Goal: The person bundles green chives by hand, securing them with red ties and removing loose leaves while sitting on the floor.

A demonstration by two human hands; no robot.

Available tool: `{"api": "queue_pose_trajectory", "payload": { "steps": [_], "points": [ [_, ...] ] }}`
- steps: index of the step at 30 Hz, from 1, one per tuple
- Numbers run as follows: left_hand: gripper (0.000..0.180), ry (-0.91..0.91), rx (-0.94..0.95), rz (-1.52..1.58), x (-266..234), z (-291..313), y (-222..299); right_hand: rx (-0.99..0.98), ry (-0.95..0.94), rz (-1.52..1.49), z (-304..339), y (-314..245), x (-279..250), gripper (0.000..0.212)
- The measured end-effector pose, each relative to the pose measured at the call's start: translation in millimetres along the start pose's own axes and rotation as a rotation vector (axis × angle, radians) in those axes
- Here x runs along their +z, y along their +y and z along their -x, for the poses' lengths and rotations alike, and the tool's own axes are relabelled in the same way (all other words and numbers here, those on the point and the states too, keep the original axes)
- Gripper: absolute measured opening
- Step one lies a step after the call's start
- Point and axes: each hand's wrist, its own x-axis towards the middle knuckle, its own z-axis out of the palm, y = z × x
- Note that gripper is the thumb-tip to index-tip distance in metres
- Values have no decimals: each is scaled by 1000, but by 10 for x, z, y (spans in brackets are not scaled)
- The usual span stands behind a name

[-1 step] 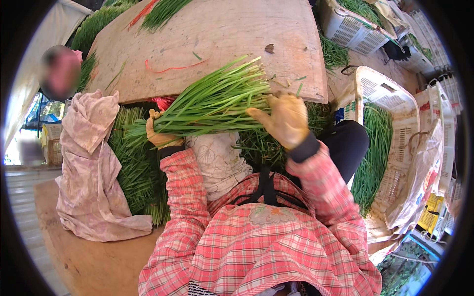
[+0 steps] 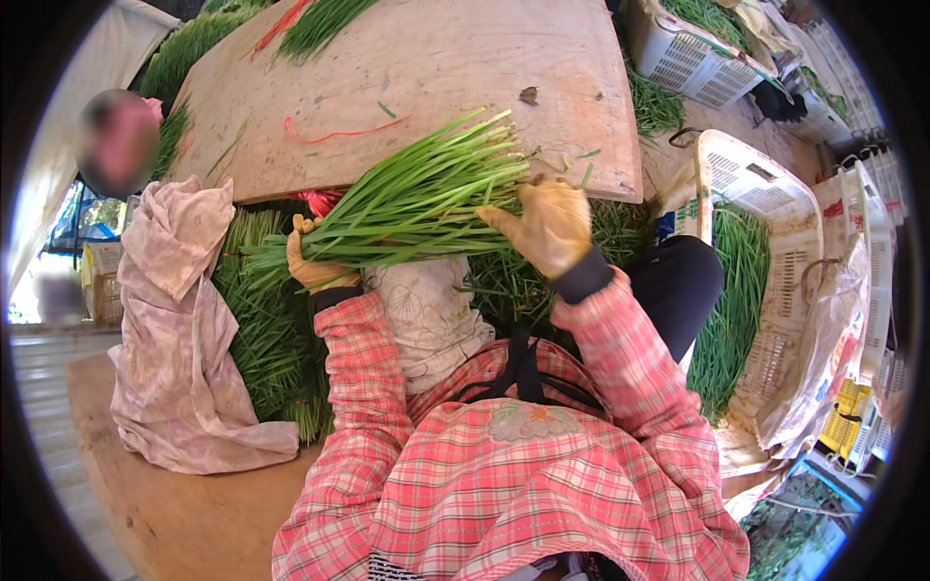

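The left hand [image 2: 312, 259], in a yellow work glove, is closed around the lower end of a thick bunch of green chives [image 2: 417, 198], gripping it so the stalks fan out up and to the right from its fist. The right hand [image 2: 544, 225], gloved the same, is spread open with fingers loosely bent, its palm resting against the right side of the bunch near the leaf tips, not closed on anything. The bunch lies across the space between the two hands, slanting over the near edge of a wooden worktop [image 2: 436, 68] just beyond them. On that board, above the left hand, lies a thin red string [image 2: 334, 134]. Below both hands and under the bunch, more loose chives [image 2: 271, 329] are heaped. To the left of the left hand hangs a pale patterned cloth [image 2: 174, 329]. To the right of the right hand stands a white plastic crate [image 2: 775, 252] with greens inside.
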Motion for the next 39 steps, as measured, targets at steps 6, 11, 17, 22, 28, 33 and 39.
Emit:
{"api": "queue_pose_trajectory", "payload": {
  "steps": [6, 11, 17, 22, 28, 33, 39],
  "points": [
    [11, 104, 52, -81, 292, 62, -92, -156, 47, -376, 51, 182, 286, 31],
    [8, 77, 81, -146, 272, 149, 25, 97, -54, -482, 9, -125, 241, 47],
    [14, 204, 91, -145, 375, 84, -160, 289, 113, -686, 17, -89, 489, 30],
    [21, 279, 115, -43, 294, 148, -124, 274, -69, -1167, 120, 77, 450, 22],
    [7, 300, 95, -33, 443, 157, -110, 262, -13, -1363, 100, 103, 368, 23],
    [8, 338, 88, -73, 450, 139, -123, 286, 245, -1141, 148, 795, 449, 18],
    [10, 339, 116, -83, 410, 158, -137, 93, 135, -333, 405, 1224, 106, 22]
  ]
}}
